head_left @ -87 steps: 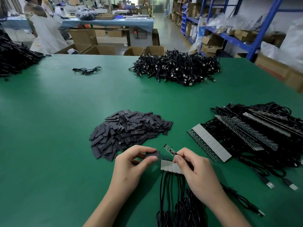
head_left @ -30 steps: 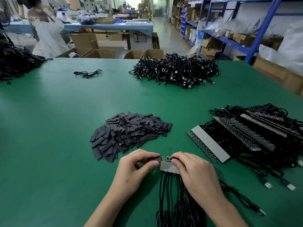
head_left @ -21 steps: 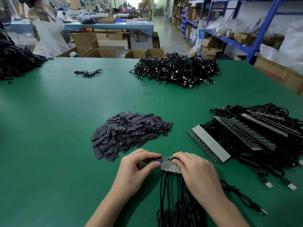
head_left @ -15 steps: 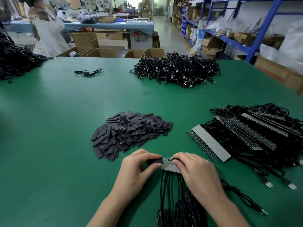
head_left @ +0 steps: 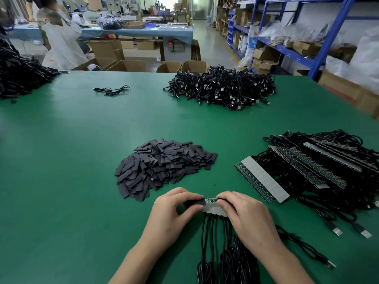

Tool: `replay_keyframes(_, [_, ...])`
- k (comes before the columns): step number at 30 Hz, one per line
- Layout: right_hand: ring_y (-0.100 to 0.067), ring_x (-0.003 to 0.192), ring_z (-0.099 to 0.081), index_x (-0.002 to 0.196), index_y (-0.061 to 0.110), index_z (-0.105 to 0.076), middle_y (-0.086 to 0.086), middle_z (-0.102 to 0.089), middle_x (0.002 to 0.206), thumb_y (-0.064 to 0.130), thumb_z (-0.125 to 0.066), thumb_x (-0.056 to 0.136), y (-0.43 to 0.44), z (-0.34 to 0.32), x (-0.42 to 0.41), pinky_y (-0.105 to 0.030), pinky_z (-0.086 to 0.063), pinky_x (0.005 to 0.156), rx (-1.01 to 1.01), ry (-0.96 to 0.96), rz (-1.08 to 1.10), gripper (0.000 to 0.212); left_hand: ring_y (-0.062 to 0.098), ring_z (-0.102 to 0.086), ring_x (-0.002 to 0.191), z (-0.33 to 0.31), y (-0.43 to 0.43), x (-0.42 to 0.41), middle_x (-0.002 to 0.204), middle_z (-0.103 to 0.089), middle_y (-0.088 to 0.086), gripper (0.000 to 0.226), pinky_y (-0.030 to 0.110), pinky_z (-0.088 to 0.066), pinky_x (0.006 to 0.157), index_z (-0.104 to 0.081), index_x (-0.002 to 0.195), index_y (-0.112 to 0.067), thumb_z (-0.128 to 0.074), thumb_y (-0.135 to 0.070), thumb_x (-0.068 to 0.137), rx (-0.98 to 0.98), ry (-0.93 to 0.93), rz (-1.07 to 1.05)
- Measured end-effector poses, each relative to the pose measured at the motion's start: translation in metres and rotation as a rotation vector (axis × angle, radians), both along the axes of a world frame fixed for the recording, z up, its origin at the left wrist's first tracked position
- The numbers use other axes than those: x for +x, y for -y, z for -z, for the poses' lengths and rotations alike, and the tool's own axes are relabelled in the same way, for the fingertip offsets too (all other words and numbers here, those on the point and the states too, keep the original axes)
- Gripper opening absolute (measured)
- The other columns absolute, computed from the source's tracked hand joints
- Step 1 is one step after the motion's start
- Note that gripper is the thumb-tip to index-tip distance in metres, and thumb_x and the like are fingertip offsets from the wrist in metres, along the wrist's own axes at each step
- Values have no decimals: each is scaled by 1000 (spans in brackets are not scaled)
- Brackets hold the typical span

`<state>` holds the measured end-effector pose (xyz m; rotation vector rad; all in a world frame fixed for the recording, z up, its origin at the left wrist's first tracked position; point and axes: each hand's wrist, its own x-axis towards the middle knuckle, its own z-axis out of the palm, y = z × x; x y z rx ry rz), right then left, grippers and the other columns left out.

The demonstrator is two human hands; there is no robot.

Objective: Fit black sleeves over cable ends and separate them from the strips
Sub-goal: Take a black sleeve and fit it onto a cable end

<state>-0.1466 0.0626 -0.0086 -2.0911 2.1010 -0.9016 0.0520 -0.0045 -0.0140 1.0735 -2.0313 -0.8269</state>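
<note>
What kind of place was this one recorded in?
Most likely a small electronics assembly workshop: a green worktable carries heaps of black cables and a pile of black sleeves, with blue shelves and cardboard boxes behind it.

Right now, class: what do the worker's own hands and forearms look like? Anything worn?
The left hand and right hand are bare: no gloves, rings or watch. Both forearms are uncovered down to the picture's edge; no sleeve shows.
</note>
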Motion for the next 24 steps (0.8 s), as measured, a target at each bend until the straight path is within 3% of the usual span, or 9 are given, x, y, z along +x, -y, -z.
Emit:
replay_keyframes(2, [5,72,-55,99,29,-72,24,-65,84,38,-59,99,0,0,0,-10,-39,61,5,14,-8,16,-5,-63,81,0,0,0,97,-68,-25,14,7,-40,67,-81,101,-33,-80,-27,88,13,3,-5])
replay_keyframes(7, [1,75,-61,99,27,-72,21,-69,85,36,-62,99,-1,0,0,-22,-50,61,-1,19,-22,13,-2,-66,93,1,0,0,94,-69,-23,13,14,-49,78,-80,101,-31,-80,-28,88,7,30,1])
replay_keyframes(14, [0,76,-63,100,28,-73,22,-70,87,55,-36,97,-1,-1,-2,-25,-54,64,0,88,-12,46,0,-67,95,1,3,0,96,-70,-24,14,9,-45,80,-81,101,-31,-81,-25,88,31,10,27])
replay_keyframes(24, [-1,80,-64,103,25,-74,20,-70,90,51,-42,98,-2,-5,0,-28,-55,68,4,108,-53,42,-3,-66,98,1,6,1,99,-71,-28,16,7,-44,84,-80,101,-33,-79,-21,90,94,-30,26])
